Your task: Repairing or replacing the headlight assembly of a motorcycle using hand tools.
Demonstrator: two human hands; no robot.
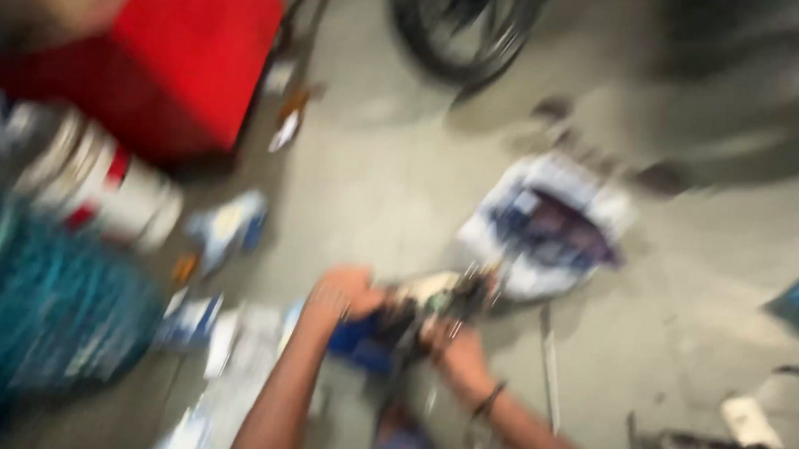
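both hands grip a blurred part [432, 299] between them.

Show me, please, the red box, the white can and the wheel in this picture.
red box [185, 54], head view, on its red front side.
white can [110, 182], head view, on its blurred body.
wheel [464, 27], head view, on its dark tyre.

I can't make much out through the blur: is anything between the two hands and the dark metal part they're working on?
Nothing visible. The left hand and right hand both appear to touch the dark metal part directly, above the concrete floor. The blur hides the exact grip.
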